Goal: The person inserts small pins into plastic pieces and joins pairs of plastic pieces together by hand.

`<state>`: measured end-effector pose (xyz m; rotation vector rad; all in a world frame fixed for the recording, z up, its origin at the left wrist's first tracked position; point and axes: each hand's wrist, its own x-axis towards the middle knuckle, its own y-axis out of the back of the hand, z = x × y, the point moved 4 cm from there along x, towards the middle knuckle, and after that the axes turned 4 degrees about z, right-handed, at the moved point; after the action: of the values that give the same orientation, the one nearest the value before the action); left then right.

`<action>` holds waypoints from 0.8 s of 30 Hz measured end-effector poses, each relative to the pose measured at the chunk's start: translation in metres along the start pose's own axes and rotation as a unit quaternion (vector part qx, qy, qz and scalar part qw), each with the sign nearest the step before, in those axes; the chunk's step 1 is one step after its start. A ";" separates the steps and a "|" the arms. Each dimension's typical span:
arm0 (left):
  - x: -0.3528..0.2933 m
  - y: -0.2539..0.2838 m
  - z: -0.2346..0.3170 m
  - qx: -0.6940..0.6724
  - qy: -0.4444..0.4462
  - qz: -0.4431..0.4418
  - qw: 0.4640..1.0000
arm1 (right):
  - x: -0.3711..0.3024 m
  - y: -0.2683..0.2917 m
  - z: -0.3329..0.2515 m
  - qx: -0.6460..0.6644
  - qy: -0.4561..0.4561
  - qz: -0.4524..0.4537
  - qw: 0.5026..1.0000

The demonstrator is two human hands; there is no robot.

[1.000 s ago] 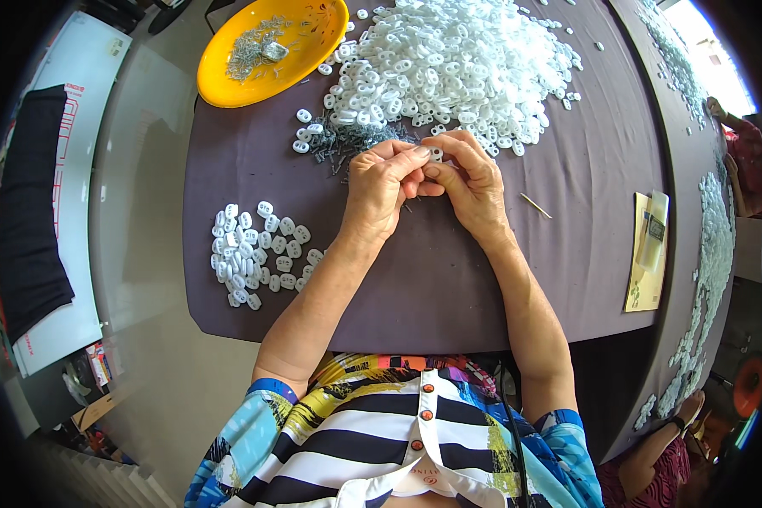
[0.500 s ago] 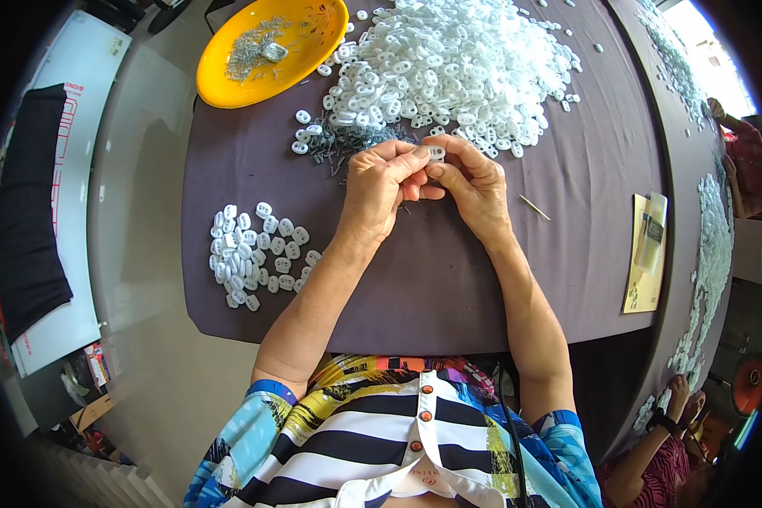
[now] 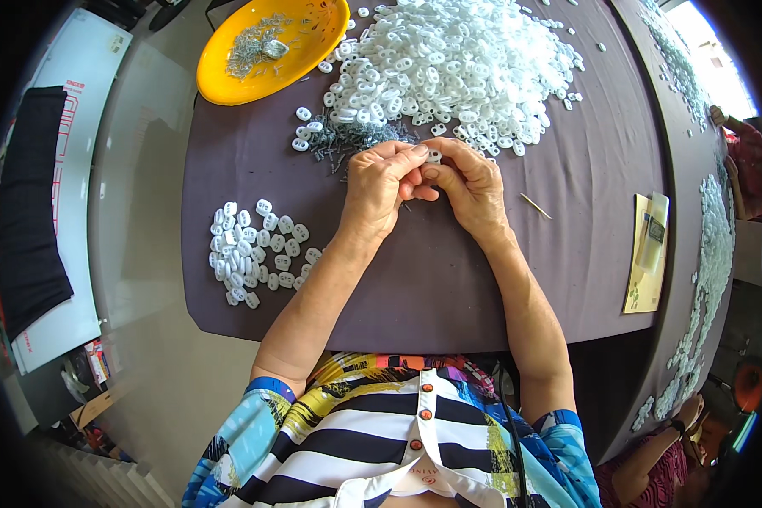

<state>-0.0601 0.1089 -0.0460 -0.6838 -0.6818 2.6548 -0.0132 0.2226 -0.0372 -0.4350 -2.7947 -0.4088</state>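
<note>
A small white oval plastic piece with two holes (image 3: 433, 157) is pinched between my two hands over the table. My left hand (image 3: 374, 188) is closed, its thumb and forefinger pressed against the piece's left side. From the right, my right hand (image 3: 476, 190) grips the same piece between thumb and forefinger. Anything tiny inside the left fingertips is hidden. Just beyond my hands lie a heap of loose grey metal pins (image 3: 339, 140) and a large mound of similar white ovals (image 3: 457, 68). A smaller group of white pieces (image 3: 250, 254) lies left of my left forearm.
A yellow dish (image 3: 313, 63) with metal pins stands at the far left of the dark-covered table (image 3: 415, 296). Right of my hands lie a thin wooden stick (image 3: 536, 206) and a yellow card (image 3: 639, 284) under a clear plastic packet (image 3: 654, 233). Co-workers' arms (image 3: 652, 461) show at right.
My right hand has shifted slightly left and its fingers have turned a little around the white piece. At the lower right, a co-worker's hands have moved back from the white pieces.
</note>
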 end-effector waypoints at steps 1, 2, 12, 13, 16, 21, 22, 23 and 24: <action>-0.001 -0.001 -0.001 0.000 0.001 0.000 1.000 | 0.000 0.000 0.000 -0.007 0.005 0.002 1.000; -0.001 -0.001 -0.002 -0.005 -0.003 0.007 1.000 | 0.000 0.000 0.001 -0.013 0.011 0.004 1.000; -0.003 -0.002 -0.008 -0.016 0.008 0.022 1.000 | -0.003 0.001 0.004 -0.011 -0.031 0.008 0.999; -0.003 -0.001 -0.009 -0.016 0.009 0.022 1.000 | -0.002 0.001 0.005 -0.006 -0.023 0.016 1.000; -0.002 0.000 -0.010 0.011 0.006 0.012 1.000 | -0.001 0.002 0.004 -0.008 -0.022 0.022 0.999; -0.003 -0.002 -0.010 0.032 -0.019 0.005 0.999 | -0.002 0.003 0.007 -0.001 -0.031 0.027 0.999; -0.003 -0.002 -0.010 0.032 -0.018 0.005 0.999 | -0.001 0.003 0.005 -0.005 -0.035 0.021 0.999; -0.003 -0.001 -0.010 0.026 -0.015 0.002 1.000 | 0.000 0.003 0.004 -0.009 -0.038 0.016 0.999; -0.004 0.000 -0.009 0.020 -0.012 0.000 1.000 | -0.001 0.002 0.005 -0.009 -0.038 0.016 0.999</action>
<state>-0.0522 0.1112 -0.0518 -0.6406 -0.6328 2.6731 -0.0124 0.2259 -0.0418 -0.5094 -2.8553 -0.4191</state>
